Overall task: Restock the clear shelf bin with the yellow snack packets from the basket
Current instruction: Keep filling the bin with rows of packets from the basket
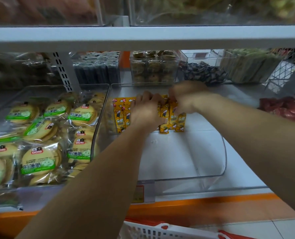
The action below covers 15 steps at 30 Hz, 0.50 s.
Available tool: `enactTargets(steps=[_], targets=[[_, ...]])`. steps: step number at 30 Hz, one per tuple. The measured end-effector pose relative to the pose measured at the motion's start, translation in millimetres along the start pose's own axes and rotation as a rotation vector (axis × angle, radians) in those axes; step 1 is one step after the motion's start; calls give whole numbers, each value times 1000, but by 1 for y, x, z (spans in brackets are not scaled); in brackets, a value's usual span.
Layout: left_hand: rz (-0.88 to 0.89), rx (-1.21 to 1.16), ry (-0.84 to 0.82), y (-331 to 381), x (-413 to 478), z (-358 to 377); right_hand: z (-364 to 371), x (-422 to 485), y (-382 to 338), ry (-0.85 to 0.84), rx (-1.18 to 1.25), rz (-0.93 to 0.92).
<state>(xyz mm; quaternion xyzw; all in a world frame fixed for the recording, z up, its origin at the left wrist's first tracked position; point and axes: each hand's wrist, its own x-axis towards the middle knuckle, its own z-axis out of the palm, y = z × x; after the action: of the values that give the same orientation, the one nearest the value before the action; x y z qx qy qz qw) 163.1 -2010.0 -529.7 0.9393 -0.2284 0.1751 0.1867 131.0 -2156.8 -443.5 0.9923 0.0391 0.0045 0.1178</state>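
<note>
Several yellow snack packets [175, 118] stand in a row at the back left of the clear shelf bin [212, 176]. My left hand [146, 111] lies over the left part of the row, its fingers pressed onto the packets. My right hand [186, 99] grips the right end of the row from above. Most of the bin's floor in front of the packets is bare. Only the white rim of the basket [160, 230] with its red handle shows, at the bottom edge, and its contents are hidden.
A bin of round green-labelled biscuit packs [40, 135] sits to the left. Behind are tubs of dark snacks [203, 73] and cookies [153, 68]. Red packets [286, 107] lie at the right. A white shelf board [143, 37] hangs overhead.
</note>
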Motion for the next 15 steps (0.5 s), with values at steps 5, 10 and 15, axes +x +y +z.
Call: enactTargets(steps=[5,10,15], targets=[[8,32,35,0,0,4,0,7,4,-79,91,-36],[15,55,45,2,0,4,-9,-17,10,27,306,10],[35,156,89,13,-4,5,7,-96,12,331,650,35]])
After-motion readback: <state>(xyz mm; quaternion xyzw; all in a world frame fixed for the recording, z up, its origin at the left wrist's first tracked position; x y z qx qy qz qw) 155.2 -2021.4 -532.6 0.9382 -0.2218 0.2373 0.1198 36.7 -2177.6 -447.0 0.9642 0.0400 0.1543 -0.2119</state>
